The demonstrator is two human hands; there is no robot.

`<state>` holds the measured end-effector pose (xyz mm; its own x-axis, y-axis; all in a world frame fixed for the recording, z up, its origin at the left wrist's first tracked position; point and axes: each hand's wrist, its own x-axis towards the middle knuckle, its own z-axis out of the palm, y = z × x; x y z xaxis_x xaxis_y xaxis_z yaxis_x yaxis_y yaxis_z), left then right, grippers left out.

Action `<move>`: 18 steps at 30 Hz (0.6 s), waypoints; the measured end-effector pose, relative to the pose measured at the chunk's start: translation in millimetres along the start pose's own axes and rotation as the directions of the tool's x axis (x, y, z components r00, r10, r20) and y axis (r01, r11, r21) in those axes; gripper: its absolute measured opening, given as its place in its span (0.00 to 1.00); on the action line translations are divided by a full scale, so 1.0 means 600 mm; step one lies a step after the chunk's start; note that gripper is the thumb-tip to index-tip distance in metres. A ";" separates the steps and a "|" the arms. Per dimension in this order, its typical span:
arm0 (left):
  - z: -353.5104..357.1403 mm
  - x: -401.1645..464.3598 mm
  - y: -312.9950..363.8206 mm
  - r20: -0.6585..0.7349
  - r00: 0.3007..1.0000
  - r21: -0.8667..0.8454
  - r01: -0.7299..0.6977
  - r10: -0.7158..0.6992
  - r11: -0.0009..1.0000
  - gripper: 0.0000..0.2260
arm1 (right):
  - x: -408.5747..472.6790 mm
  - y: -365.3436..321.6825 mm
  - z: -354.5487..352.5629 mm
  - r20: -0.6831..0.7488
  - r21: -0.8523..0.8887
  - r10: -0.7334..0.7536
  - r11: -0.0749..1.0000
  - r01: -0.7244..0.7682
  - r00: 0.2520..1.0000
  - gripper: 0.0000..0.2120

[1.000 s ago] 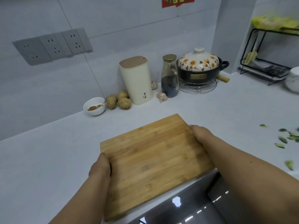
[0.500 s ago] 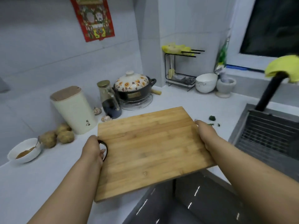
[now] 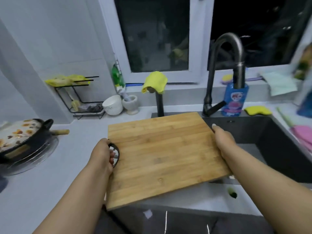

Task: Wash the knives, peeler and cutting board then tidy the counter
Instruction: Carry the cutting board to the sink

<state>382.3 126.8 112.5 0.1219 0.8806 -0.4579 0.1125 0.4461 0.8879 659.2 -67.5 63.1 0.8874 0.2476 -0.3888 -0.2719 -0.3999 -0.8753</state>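
While we gripped the cutting board (image 3: 162,156) between left hand (image 3: 103,156) and right hand (image 3: 223,142), the sink (image 3: 270,132) lay just beyond our right hand.

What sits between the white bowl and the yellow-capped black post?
A grey stone mortar stands between the bowl and post, touching the bowl, in the head view.

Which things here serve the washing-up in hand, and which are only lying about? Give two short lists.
In use:
cutting board, gripped by left hand and right hand
sink
tap
dish soap bottle
yellow sponge

Lying about:
flowered pot
white bowl
mortar
black wire rack
pink cloth
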 end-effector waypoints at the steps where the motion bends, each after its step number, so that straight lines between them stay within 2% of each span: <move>1: 0.039 -0.005 0.000 0.024 1.000 0.024 0.004 -0.005 1.000 0.05 | 0.019 0.004 -0.030 -0.027 -0.002 0.017 1.000 -0.017 0.999 0.31; 5: 0.190 -0.028 -0.004 0.134 0.989 0.084 0.045 -0.056 0.995 0.03 | 0.096 0.026 -0.136 -0.101 -0.013 0.085 0.996 -0.087 0.991 0.31; 7: 0.265 -0.037 -0.011 0.173 0.981 0.100 0.067 -0.083 0.993 0.08 | 0.136 0.035 -0.178 -0.131 -0.027 0.137 0.990 -0.141 0.982 0.34; 12: 0.418 -0.053 -0.031 0.205 0.973 0.199 0.069 -0.110 0.978 0.11 | 0.260 0.089 -0.245 -0.092 -0.002 0.276 0.961 -0.277 0.957 0.39; 15: 0.495 -0.048 -0.055 0.247 0.952 0.311 0.097 -0.179 0.945 0.11 | 0.340 0.137 -0.275 -0.038 0.007 0.348 0.937 -0.348 0.937 0.41; 16: 0.517 -0.051 -0.063 0.270 0.943 0.352 0.091 -0.194 0.932 0.11 | 0.337 0.131 -0.280 -0.022 0.013 0.388 0.922 -0.388 0.921 0.41; 18: 0.554 -0.051 -0.080 0.279 0.935 0.411 0.089 -0.218 0.907 0.17 | 0.343 0.126 -0.288 0.000 0.025 0.410 0.912 -0.410 0.912 0.36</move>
<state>700.9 25.6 69.0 0.3648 0.6813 -0.6346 0.5180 0.4178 0.7464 885.6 -199.5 -33.6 0.6976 0.0620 -0.7138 -0.6210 -0.4445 -0.6455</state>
